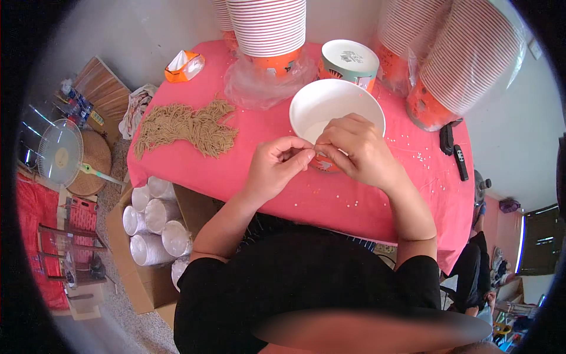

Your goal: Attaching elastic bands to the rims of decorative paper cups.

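Note:
My left hand [276, 169] and my right hand [358, 146] meet fingertip to fingertip over the near rim of a large paper bucket [367, 109]. Both are closed in a pinch; whatever lies between the fingertips is too small to make out. White inside and orange on its outer wall, the bucket stands upright on a pink tablecloth [253, 128]. Small white dots [420, 157] are scattered on the cloth to the right and in front of the bucket. A bundle of tan strings [186, 128] lies spread out to the left.
Tall stacks of orange paper buckets [268, 29] and plastic-wrapped ones [466, 59] line the back. Behind the bucket sits a green-and-orange tub [350, 58]. An orange packet [184, 66] lies back left, a black device [460, 163] right. A carton [140, 283] of wrapped cups [154, 249] stands below left.

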`<state>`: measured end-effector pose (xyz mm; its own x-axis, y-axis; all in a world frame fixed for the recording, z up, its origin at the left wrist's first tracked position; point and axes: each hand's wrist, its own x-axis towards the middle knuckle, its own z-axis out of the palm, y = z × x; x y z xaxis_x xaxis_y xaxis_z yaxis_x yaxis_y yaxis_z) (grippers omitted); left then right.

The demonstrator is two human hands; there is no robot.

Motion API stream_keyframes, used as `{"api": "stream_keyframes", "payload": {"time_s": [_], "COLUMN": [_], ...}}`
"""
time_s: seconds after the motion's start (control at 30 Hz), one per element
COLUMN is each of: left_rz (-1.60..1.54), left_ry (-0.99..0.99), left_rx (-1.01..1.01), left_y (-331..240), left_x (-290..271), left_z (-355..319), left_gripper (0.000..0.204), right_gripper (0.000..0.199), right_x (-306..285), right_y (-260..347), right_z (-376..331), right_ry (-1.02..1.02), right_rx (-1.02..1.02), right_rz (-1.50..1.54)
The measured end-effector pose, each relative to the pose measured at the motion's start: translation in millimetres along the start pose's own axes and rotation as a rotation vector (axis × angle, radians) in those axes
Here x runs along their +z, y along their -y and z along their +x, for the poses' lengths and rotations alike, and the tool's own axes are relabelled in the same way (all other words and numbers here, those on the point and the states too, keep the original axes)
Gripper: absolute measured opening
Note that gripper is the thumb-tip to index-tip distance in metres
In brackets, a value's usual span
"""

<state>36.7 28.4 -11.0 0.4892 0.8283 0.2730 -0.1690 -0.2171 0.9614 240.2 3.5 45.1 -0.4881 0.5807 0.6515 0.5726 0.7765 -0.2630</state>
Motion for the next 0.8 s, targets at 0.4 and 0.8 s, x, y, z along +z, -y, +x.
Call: {"api": "stream_keyframes", "payload": {"time_s": [0.4,0.8], "left_rz": [0.102,-0.033], "left_ry": [-0.055,0.025], "left_rx": [0.059,0.020], "left_y": [-0.2,0.8], "left_x": [-4.7,0.2], "left_z": [1.6,0.7], "left_gripper": [0.009,0.011], "right_gripper": [0.009,0.010], "right_x": [-20.1,-13.7], "right_y": [-1.9,2.8], "right_z": [-2.0,1.0], "right_ry": [-0.087,0.030], "right_rx": [0.080,0.029], "right_rz": [0.074,0.052]}}
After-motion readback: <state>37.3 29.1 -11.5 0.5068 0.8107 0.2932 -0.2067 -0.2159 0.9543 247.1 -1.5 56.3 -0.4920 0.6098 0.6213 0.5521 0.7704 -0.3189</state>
